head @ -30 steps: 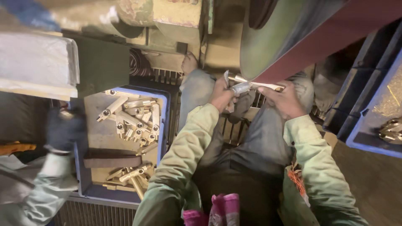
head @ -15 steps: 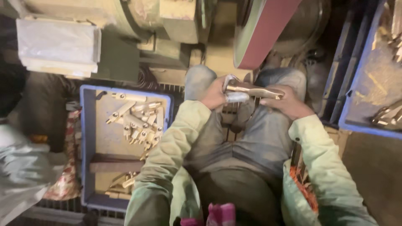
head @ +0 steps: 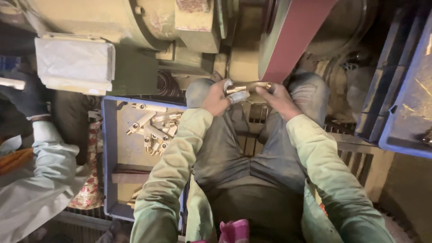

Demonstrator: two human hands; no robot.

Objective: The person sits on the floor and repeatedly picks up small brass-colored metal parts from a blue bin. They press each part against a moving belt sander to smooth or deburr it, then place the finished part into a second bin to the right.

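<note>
The seated person's left hand [head: 216,98] and right hand [head: 275,96] both clench a brass fitting [head: 246,87], a bit of cloth under the left fingers, holding it right at the lower edge of the red sanding belt [head: 292,38] above their knees. Knuckles sit very near the belt; I'd judge a slip could graze skin or snag the cloth. More fittings [head: 150,128] lie in the blue crate [head: 108,148] by the left knee.
</note>
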